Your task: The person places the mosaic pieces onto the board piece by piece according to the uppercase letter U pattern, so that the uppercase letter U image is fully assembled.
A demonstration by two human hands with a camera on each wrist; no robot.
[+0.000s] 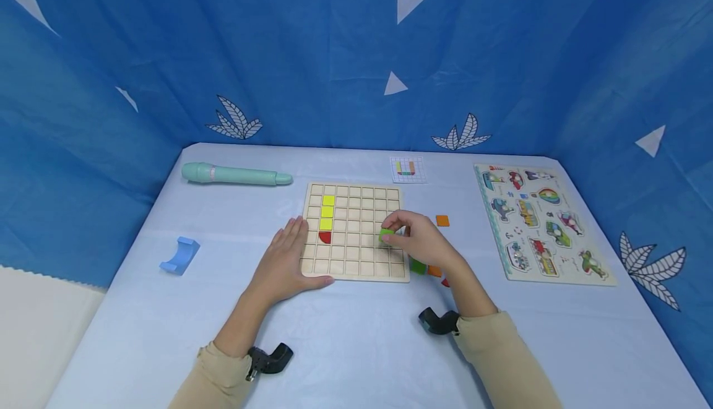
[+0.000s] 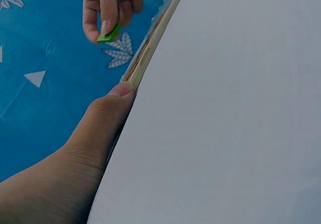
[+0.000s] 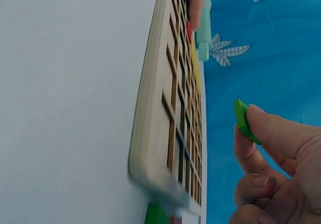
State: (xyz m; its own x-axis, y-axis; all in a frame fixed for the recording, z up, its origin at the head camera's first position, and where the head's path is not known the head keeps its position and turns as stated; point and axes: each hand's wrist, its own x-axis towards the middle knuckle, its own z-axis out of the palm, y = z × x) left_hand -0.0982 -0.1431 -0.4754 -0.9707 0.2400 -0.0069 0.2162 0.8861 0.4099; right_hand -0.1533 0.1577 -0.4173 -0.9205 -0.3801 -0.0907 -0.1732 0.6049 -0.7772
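Beige cloth sleeves: both are reaching in.
Left hand: straight fingers are touching a pale wooden grid board's left edge.
Right hand: fingers are pinching a flat bright-green tile over the board's right side.
Board: yellow square tiles are lying just beyond a red quarter-round tile.

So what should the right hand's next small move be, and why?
Probably carry the green tile left and lower it into the empty cell just right of the red piece: the right hand pinches it above the grid board, and the pattern card appears to show green along its shape's bottom.
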